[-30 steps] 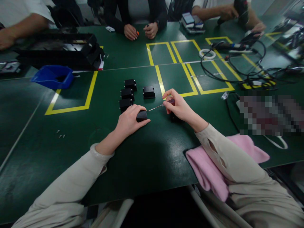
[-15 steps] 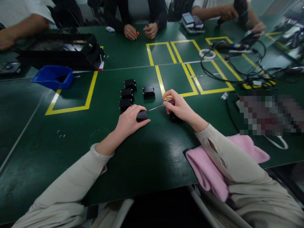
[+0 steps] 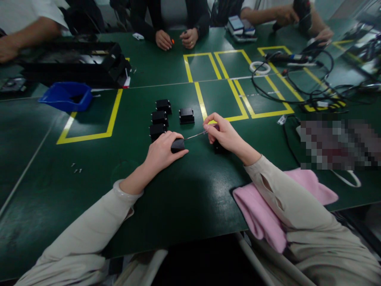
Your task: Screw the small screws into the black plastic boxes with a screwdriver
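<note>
Between the fingers and thumb of my left hand is a small black block, held on the table. My right hand is closed around the handle of a screwdriver. Its thin metal shaft points left, and the tip meets the right side of the block. Three similar black blocks stand in a column beyond my left hand, the nearest partly hidden by it. Another black block sits to their right. Under my right hand a further dark piece shows only in part.
Several tiny screws lie on the green table at left. A blue scoop-like bin is beside black trays. A pink cloth lies under my right forearm. Cables tangle at right. Other people's hands rest across the table.
Both hands stay in place, with the block and screwdriver held as before. My right fingers have shifted very slightly around the handle.
</note>
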Action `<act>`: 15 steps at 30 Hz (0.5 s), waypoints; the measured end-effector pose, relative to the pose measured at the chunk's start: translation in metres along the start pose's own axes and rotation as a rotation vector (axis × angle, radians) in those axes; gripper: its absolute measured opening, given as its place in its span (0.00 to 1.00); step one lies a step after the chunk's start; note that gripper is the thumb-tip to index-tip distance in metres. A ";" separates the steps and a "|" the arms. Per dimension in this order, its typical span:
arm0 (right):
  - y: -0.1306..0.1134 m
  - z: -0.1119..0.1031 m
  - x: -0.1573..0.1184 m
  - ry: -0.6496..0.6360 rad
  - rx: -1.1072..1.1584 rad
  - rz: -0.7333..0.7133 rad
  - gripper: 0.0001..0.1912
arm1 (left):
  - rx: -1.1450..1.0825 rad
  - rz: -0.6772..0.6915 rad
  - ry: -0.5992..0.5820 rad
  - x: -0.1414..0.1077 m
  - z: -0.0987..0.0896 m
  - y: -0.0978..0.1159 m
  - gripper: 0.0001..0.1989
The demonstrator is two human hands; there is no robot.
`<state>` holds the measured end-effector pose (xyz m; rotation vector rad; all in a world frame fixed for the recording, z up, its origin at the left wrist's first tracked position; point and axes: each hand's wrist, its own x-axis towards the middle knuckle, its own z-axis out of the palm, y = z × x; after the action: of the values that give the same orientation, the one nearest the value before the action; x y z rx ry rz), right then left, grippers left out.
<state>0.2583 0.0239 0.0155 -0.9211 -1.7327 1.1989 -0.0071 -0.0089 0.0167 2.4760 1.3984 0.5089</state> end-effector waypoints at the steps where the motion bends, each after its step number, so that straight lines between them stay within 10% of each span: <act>1: 0.000 0.000 0.000 -0.002 0.004 0.004 0.06 | -0.002 -0.003 -0.002 0.000 0.000 0.000 0.19; 15: -0.001 0.000 0.000 -0.004 0.008 0.006 0.05 | -0.015 0.003 0.022 0.000 0.002 -0.001 0.18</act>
<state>0.2581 0.0230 0.0167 -0.9198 -1.7284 1.2113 -0.0069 -0.0089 0.0146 2.4677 1.3944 0.5475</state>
